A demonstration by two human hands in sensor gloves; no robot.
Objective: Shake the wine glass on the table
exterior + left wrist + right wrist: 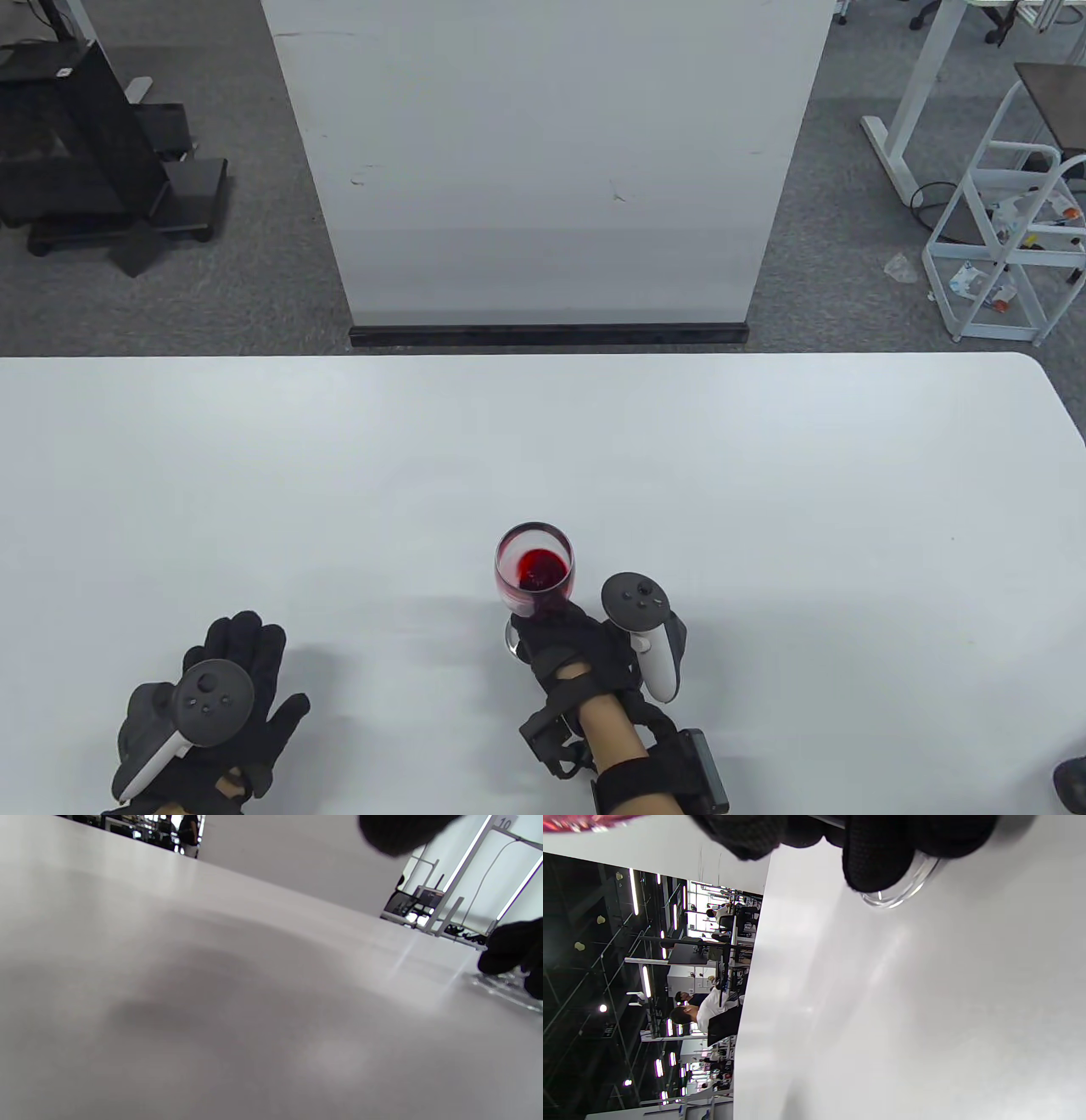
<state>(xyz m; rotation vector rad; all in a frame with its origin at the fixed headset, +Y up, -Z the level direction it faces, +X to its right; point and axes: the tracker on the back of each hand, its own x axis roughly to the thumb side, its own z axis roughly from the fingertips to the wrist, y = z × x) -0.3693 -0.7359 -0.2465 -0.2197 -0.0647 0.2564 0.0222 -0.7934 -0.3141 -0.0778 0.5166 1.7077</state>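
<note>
A clear wine glass (534, 570) with a little red wine stands on the white table (543, 441) near its front edge. My right hand (551, 635) grips the glass low down, around the stem just under the bowl. In the right wrist view my fingers (878, 853) cover the stem, and the round foot (903, 889) rests on the table. My left hand (242, 649) lies flat on the table at the front left, empty, well apart from the glass. In the left wrist view the glass foot (502, 988) shows at the far right.
A white panel (543, 161) stands on the floor behind the table. A white rack (1010, 229) is at the far right and black equipment (85, 161) at the far left, both off the table.
</note>
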